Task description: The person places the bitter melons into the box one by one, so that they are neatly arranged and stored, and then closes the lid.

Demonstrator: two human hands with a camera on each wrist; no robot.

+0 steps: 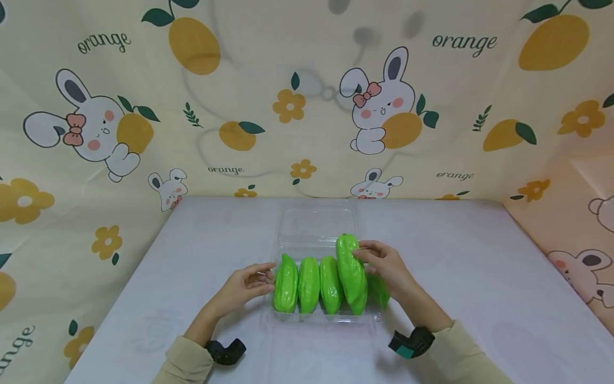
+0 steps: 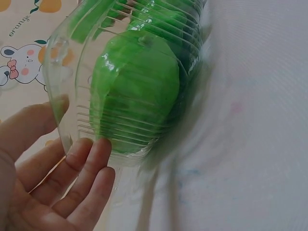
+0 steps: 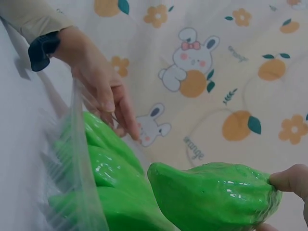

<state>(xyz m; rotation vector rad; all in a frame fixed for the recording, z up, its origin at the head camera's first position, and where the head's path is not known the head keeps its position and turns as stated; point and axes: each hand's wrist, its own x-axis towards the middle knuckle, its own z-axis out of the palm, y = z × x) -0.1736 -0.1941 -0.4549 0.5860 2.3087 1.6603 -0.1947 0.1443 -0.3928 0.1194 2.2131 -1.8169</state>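
A clear plastic clamshell box (image 1: 331, 318) lies with its lid (image 1: 316, 221) folded back. Inside, several glossy green elongated, ridged fruit-like pieces (image 1: 309, 285) lie side by side. My right hand (image 1: 386, 266) pinches one more such green piece (image 3: 211, 195) near one end, holding it tilted above the right part of the row. It partly hides the piece beneath. At the box's left side, my left hand (image 1: 247, 282) holds the rim. In the left wrist view, the plastic rim (image 2: 62, 120) passes between its fingers, with several fingertips (image 2: 101, 147) against the outer wall.
The box stands on a white table (image 1: 192, 224). Behind it hangs a cloth backdrop (image 1: 307, 133) printed with rabbits and oranges, which continues along the left and right sides. Each wrist wears a black band device, such as the one (image 1: 411, 342) on the right.
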